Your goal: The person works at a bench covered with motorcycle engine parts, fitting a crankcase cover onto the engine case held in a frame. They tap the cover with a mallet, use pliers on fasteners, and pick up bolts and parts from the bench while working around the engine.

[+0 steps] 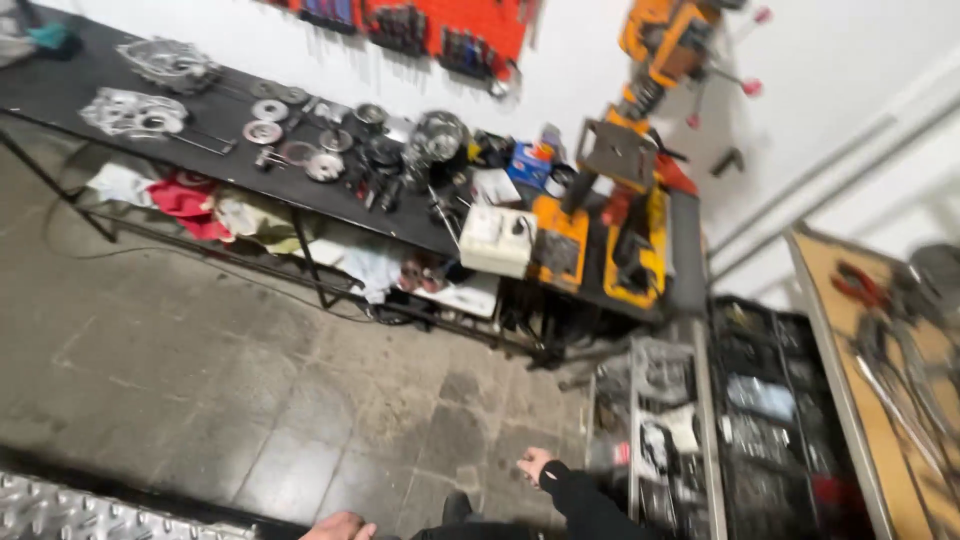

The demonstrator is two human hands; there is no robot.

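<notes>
My right hand hangs low in a black sleeve, fingers loosely curled, holding nothing, just left of a metal rack of parts. My left hand shows only as knuckles at the bottom edge; its grip cannot be made out. A long black workbench runs along the wall, carrying engine casings, round discs and gears, a white box and an orange drill press.
A lower shelf under the bench holds rags. A black tool drawer cabinet stands at right beside a wooden board with hand tools. A red tool panel hangs on the wall. A diamond-plate surface sits at bottom left.
</notes>
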